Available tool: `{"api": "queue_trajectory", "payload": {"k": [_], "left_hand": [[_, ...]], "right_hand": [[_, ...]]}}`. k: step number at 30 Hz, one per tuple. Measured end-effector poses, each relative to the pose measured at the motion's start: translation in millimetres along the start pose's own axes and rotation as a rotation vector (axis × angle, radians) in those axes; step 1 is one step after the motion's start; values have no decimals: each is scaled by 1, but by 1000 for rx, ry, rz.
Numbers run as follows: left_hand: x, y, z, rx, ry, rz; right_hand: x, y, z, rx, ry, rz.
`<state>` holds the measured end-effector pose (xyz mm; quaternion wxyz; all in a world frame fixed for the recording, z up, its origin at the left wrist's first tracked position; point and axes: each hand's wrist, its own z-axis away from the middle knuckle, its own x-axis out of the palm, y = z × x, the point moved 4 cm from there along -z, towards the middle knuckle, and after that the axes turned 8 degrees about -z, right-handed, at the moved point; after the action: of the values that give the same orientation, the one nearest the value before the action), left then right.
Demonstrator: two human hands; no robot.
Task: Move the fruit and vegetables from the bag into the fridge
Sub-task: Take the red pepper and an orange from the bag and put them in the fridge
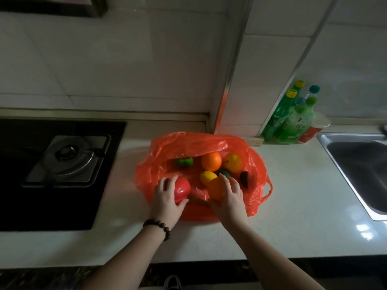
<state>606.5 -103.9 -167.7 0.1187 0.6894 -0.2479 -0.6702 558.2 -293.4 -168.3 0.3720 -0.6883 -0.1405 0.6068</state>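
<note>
While lying open, the bag holds both hands, each gripping fruit.

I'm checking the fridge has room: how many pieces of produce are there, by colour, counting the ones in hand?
Red: 1, the red piece in the left hand
Orange: 3, one in the right hand
Yellow: 1
Green: 2
Dark brown: 1
Total: 8
</note>
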Motion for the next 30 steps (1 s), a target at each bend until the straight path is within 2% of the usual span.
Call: {"api": "queue_trajectory", "payload": {"k": [8, 14, 23, 30], "left_hand": [[-51, 42, -5, 24, 185, 62], [-91, 33, 22, -49, 330, 44], [-170, -62, 113, -388, 461, 3], [-255, -162, 219, -646, 675, -1]], "right_hand": [[-43, -36, 3, -145, 57, -136], [-44, -71, 15, -264, 12, -238], [44, -175, 64, -509, -255, -307], [131, -297, 152, -734, -533, -351]]}}
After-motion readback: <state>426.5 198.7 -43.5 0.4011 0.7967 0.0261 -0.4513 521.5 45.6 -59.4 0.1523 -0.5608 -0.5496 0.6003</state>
